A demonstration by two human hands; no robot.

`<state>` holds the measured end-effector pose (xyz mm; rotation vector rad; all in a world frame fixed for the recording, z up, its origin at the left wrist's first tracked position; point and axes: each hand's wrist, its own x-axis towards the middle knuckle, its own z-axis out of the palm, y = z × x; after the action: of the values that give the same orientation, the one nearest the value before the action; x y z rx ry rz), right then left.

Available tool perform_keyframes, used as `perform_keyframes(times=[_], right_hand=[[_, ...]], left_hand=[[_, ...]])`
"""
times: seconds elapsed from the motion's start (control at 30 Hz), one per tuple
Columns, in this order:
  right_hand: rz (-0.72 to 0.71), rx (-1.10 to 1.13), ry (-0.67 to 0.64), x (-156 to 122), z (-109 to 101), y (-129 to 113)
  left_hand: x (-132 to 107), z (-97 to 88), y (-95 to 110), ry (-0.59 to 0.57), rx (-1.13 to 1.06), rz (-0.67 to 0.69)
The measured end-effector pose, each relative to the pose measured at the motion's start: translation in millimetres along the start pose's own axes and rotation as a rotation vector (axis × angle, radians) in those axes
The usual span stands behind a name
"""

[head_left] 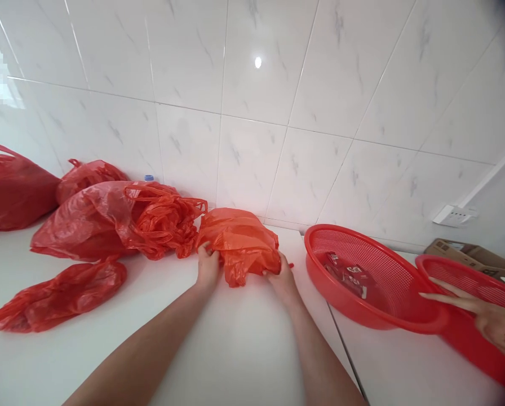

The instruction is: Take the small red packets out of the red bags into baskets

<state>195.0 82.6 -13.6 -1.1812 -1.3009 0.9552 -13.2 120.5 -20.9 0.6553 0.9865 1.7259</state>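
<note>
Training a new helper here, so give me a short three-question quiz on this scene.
1. What are the left hand and right hand holding?
2. True or false: the nearer red mesh basket has red packets in it.
3. Whose hand reaches over the farther red mesh basket: A, the person's left; B, the person's right; C, another person's?

Key: 1. An orange plastic bag. 2. True. 3. C.
</note>
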Motion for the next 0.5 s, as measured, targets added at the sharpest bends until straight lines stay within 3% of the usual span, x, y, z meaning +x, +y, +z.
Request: perform_keyframes(times=[0.07, 0.1, 0.17, 0.23, 0.3, 0.4, 0.5], right_hand=[[-0.033, -0.145, 0.071, -2.8, 6.9, 0.7], [-0.045, -0.192, 0.093, -4.4, 9.0, 0.4], [-0.046, -0.261, 0.115, -8.3, 12.5, -1.6], [-0.041, -0.322, 0.12, -12.6, 16.6, -4.9], [-0.07, -0.358, 0.098, -16.4, 20.8, -8.2], [-0.142, -0.41, 0.076, -16.9, 19.2, -9.9], [-0.139, -0.564, 0.215, -9.3, 4.6, -6.9]], left_hand=[[-17.2, -3.1, 7.0, 0.121, 0.261, 0.348], [-27.3, -4.9, 10.6, 0.111, 0.396, 0.522], [-48.2, -7.9, 15.1, -0.084, 0.647, 0.798], [-65.3, -8.6, 14.2, -0.346, 0.847, 0.944], [-73.0, -7.9, 9.4, -0.436, 0.97, 0.965], [-62.6, -11.4, 5.2, -0.364, 1.041, 0.876], [-39.3, -25.2, 12.8, -0.32, 0.971, 0.668]])
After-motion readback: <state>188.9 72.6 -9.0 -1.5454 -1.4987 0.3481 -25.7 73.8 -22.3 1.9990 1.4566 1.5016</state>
